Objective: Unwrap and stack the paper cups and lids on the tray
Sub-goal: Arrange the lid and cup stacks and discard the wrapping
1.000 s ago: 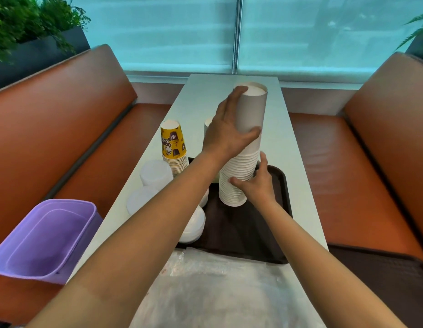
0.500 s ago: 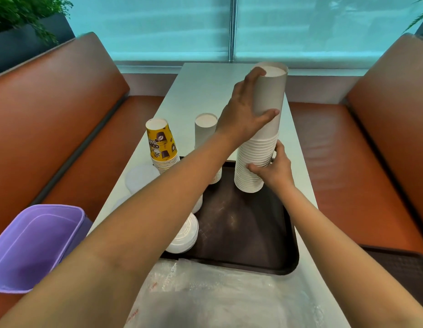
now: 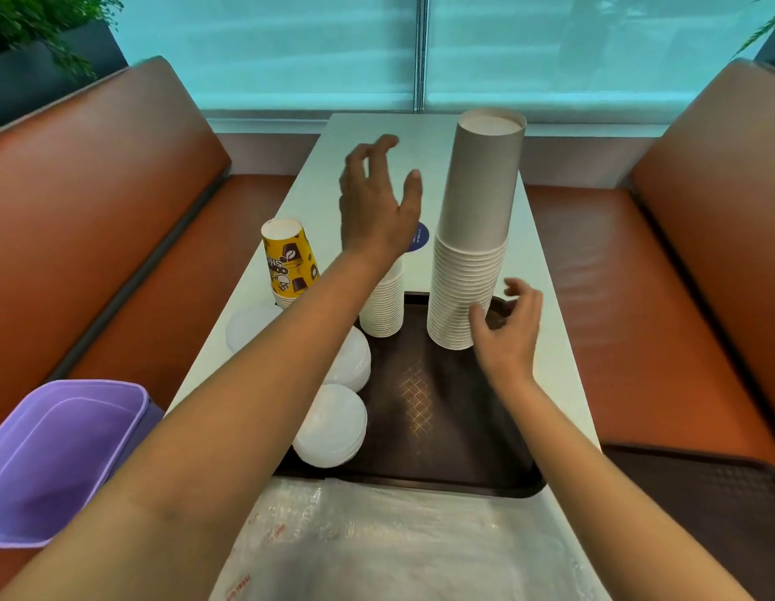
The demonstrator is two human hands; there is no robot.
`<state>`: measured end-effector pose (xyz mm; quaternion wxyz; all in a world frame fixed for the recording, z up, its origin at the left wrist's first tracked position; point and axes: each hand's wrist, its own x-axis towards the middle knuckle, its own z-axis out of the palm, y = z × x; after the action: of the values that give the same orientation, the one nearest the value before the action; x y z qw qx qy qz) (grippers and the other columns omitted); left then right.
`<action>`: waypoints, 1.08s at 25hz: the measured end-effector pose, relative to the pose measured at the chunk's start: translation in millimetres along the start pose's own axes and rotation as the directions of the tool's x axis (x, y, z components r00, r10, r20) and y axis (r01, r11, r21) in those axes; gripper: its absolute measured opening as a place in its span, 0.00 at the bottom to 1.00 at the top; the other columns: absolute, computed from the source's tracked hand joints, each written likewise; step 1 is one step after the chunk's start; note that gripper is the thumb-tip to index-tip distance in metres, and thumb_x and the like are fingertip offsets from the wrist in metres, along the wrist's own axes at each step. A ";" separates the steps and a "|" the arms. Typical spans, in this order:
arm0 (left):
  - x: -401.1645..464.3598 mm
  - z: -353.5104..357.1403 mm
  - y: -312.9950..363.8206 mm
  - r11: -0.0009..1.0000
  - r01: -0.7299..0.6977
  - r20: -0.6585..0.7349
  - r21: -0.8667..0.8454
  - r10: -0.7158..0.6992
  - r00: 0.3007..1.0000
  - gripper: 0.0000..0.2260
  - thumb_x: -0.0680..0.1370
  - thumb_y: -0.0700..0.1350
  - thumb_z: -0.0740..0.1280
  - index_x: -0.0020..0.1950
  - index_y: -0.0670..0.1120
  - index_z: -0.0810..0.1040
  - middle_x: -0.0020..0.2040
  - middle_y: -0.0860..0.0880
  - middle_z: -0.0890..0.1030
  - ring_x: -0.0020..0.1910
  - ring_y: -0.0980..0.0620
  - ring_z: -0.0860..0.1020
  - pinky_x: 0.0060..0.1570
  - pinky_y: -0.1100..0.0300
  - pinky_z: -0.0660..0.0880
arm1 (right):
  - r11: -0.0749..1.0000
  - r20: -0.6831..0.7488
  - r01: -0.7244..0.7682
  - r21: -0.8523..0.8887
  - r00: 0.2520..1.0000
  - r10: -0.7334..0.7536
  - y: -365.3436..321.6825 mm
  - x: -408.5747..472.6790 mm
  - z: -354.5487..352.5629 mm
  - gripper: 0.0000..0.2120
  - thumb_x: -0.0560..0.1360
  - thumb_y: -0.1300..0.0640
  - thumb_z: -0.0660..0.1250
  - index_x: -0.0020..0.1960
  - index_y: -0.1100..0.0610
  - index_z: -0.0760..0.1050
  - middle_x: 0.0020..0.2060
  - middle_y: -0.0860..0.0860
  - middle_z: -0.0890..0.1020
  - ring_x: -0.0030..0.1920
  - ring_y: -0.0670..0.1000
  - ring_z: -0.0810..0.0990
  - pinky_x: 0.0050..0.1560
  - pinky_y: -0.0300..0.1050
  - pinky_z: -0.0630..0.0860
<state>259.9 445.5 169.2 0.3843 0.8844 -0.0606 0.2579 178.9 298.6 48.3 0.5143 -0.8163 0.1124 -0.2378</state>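
Observation:
A tall stack of grey paper cups (image 3: 476,236) stands upside down at the far right of the dark brown tray (image 3: 446,427). My left hand (image 3: 377,206) hovers to the left of it, fingers spread, holding nothing. Beside the stack's base, my right hand (image 3: 507,331) is off it, fingers loosely curved and empty. Behind my left forearm stands a shorter grey cup stack (image 3: 383,305). A stack topped by a yellow printed cup (image 3: 288,262) sits at the tray's far left. White lids (image 3: 333,427) lie piled on the tray's left side.
Clear plastic wrapping (image 3: 398,544) lies on the white table (image 3: 546,271) in front of the tray. A purple bin (image 3: 60,457) sits on the left orange bench. More white lids (image 3: 251,323) lie left of the tray. A second dark tray (image 3: 702,505) lies on the right bench.
Both hands let go of the tall grey cup stack. The left hand moved left off its top, the right hand drew back from its base. The stack stands alone on the tray.

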 end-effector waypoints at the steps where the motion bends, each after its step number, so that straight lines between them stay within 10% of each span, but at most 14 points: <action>1: 2.9 -3.4 -5.3 0.995 0.054 0.040 0.085 -0.057 0.998 0.23 0.77 0.53 0.61 0.71 0.49 0.65 0.71 0.44 0.63 0.69 0.45 0.64 0.64 0.54 0.66 | 0.999 0.046 0.028 0.024 0.999 -0.029 -7.5 -13.2 3.7 0.18 0.72 0.60 0.71 0.59 0.57 0.70 0.52 0.50 0.73 0.52 0.50 0.74 0.51 0.46 0.74; 7: 6.4 -2.5 -24.9 0.937 0.095 0.363 0.335 -0.222 0.905 0.34 0.73 0.55 0.69 0.74 0.56 0.57 0.75 0.43 0.55 0.71 0.38 0.62 0.64 0.48 0.67 | 0.999 0.467 -0.021 -0.041 0.883 0.038 -32.9 -14.6 57.5 0.29 0.74 0.60 0.68 0.73 0.58 0.61 0.68 0.53 0.70 0.67 0.51 0.69 0.65 0.44 0.68; 10: 8.4 2.5 -34.8 0.935 0.145 0.439 0.324 -0.285 0.852 0.37 0.72 0.56 0.71 0.75 0.55 0.56 0.73 0.42 0.59 0.69 0.40 0.66 0.63 0.49 0.68 | 0.992 0.480 -0.101 -0.073 0.868 0.124 -29.7 10.5 86.3 0.40 0.73 0.59 0.70 0.77 0.59 0.49 0.76 0.54 0.58 0.75 0.53 0.57 0.74 0.47 0.56; 14: 10.1 1.9 -35.8 0.957 0.145 0.443 0.252 -0.247 0.862 0.32 0.72 0.53 0.72 0.73 0.52 0.64 0.68 0.43 0.70 0.64 0.44 0.71 0.58 0.55 0.71 | 0.986 0.481 -0.166 -0.011 0.864 0.151 -25.8 29.3 109.1 0.49 0.66 0.58 0.76 0.77 0.55 0.49 0.70 0.55 0.67 0.70 0.56 0.67 0.69 0.55 0.67; 27: -42.8 -9.3 -17.7 0.965 0.104 0.483 0.242 -0.212 0.850 0.35 0.70 0.55 0.73 0.71 0.50 0.61 0.67 0.44 0.71 0.61 0.44 0.73 0.55 0.55 0.74 | 0.973 0.403 -0.174 0.152 0.910 0.099 -18.3 -27.9 69.3 0.35 0.65 0.61 0.77 0.67 0.53 0.63 0.60 0.50 0.74 0.61 0.51 0.73 0.64 0.54 0.72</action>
<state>224.7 460.6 141.6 0.2811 0.9578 -0.0586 -0.0103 188.6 373.2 32.3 0.6153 -0.7861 0.0415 -0.0421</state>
